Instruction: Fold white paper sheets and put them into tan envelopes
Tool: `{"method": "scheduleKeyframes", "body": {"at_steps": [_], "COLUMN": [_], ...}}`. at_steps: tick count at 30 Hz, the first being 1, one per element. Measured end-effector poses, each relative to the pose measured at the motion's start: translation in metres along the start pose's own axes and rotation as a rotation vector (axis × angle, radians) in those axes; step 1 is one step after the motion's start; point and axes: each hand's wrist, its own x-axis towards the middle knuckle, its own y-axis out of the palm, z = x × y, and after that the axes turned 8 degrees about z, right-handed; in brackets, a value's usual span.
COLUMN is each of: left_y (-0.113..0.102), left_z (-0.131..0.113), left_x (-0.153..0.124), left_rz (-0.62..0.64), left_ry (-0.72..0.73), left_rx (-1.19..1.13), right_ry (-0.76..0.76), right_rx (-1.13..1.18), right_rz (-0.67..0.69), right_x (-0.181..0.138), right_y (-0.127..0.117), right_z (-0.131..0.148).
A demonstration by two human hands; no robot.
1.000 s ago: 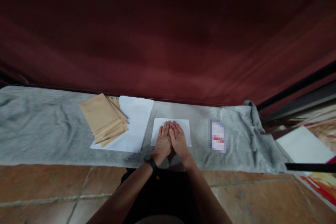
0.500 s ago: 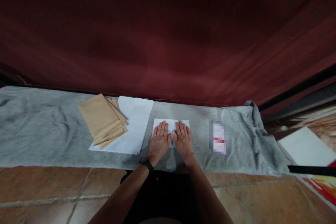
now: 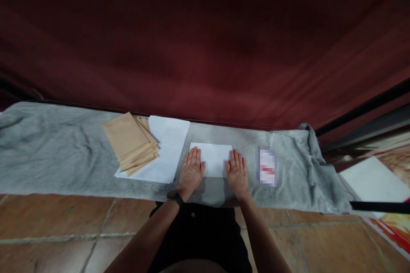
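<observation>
A folded white sheet of paper (image 3: 216, 160) lies flat in front of me on the grey cloth. My left hand (image 3: 192, 170) rests palm down over its left edge, fingers stretched out. On the opposite side, my right hand (image 3: 237, 172) lies flat at the right edge, its fingers also straight. Neither hand grips anything. To the left, a stack of larger white paper (image 3: 169, 132) is partly covered by a fanned pile of brown envelopes (image 3: 126, 136). Right of my right hand is a pixelated white and red item (image 3: 267, 168) whose kind I cannot make out.
Grey cloth (image 3: 64, 149) covers the long narrow table. A dark red curtain (image 3: 192, 59) hangs right behind it. At the far right are a white board-like piece (image 3: 374, 179) and a dark bar (image 3: 379, 207). Tiled floor (image 3: 64, 217) shows below.
My hands have slid apart, from the middle of the folded sheet out to its left and right edges. More of the sheet shows between them. The view has shifted slightly.
</observation>
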Motion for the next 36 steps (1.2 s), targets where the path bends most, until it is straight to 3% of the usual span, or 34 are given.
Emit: {"method": "scheduleKeyframes", "body": {"at_steps": [6, 11, 14, 27, 36], "left_y": [-0.004, 0.0, 0.0, -0.011, -0.006], "left_z": [-0.004, -0.017, -0.022, -0.015, 0.002], "left_x": [-0.01, -0.033, -0.042, -0.053, -0.068], "left_rz": [-0.005, 0.071, 0.116, 0.132, 0.041], "left_ry": [0.045, 0.351, 0.401, 0.382, 0.173], "left_rx": [0.009, 0.003, 0.007, 0.004, 0.022], "right_ry": [0.067, -0.257, -0.331, -0.22, -0.151], "right_rx": [0.12, 0.263, 0.22, 0.002, -0.016], "right_rz": [-0.049, 0.124, 0.205, 0.11, 0.025], "right_x": [-0.007, -0.016, -0.022, -0.039, -0.049], "right_y": [-0.006, -0.007, -0.006, -0.008, -0.007], "right_z": [0.009, 0.041, 0.053, 0.021, 0.008]}}
